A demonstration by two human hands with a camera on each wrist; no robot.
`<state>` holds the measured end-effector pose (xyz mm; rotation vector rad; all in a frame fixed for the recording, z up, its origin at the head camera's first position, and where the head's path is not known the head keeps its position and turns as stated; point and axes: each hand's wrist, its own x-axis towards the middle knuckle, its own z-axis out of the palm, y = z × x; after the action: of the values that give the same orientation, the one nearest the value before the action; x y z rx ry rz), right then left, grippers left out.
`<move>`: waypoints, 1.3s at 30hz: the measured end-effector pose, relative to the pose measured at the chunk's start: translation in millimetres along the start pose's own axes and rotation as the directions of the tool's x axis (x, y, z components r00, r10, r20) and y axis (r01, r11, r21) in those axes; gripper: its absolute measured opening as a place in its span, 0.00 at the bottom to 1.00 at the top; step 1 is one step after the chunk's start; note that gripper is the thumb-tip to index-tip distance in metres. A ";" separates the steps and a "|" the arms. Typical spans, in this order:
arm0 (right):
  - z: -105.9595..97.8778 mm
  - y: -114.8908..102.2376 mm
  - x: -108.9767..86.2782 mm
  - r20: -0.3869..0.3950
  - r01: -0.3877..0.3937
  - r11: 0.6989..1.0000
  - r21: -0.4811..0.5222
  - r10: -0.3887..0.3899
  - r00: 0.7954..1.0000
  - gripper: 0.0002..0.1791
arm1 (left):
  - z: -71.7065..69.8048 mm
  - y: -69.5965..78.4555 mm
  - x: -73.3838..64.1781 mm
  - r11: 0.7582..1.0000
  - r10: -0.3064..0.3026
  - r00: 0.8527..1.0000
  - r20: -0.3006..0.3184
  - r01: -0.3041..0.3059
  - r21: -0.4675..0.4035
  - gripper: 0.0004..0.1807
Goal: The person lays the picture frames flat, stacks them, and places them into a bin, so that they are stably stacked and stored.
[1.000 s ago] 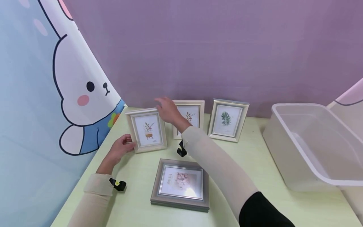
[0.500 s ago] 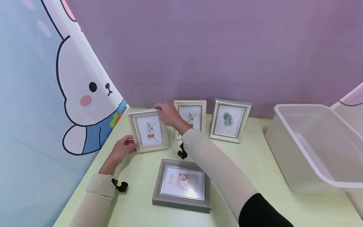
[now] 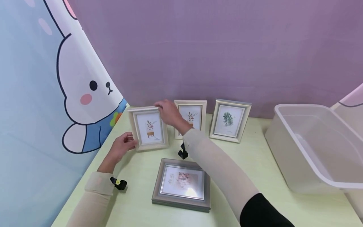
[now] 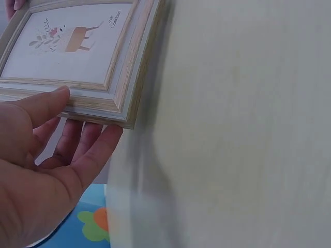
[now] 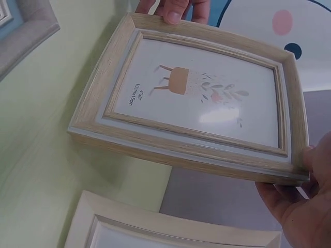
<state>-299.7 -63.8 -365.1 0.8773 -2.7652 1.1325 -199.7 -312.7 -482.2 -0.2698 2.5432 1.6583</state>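
Observation:
A light wood-toned picture frame [image 3: 149, 127] stands near the back left of the table, leaning slightly back, with a potted-plant print in it. My left hand [image 3: 120, 147] holds its lower left side; in the left wrist view the thumb lies on the front moulding and the fingers reach to the frame's outer edge. At the upper right corner, my right hand [image 3: 170, 115] pinches the frame, thumb in front, as the right wrist view shows. Behind that hand stands a second plant-print frame [image 3: 204, 110], partly covered by the hand and forearm.
To the right stands a frame with a green leaf print [image 3: 227, 121]. Grey-brown frames [image 3: 158, 189] lie stacked flat at the front, with a flower print on top. A white plastic bin [image 3: 295, 148] sits at the right. A purple backdrop [image 3: 227, 47] rises behind the table.
My right hand has come down from just above the frame's upper right corner and now grips it. My left hand stays at the lower left side, and the frame has barely moved.

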 end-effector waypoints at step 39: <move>-80.0 40.9 -86.8 -0.074 0.083 0.984 0.157 -0.072 0.995 0.19 | 2.0 89.6 -23.2 0.898 0.350 0.936 -0.029 -0.327 0.294 0.25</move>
<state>-262.0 54.7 -352.3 0.9332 -2.5909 1.3595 -194.7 -273.4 -398.5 0.1438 2.9832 1.3605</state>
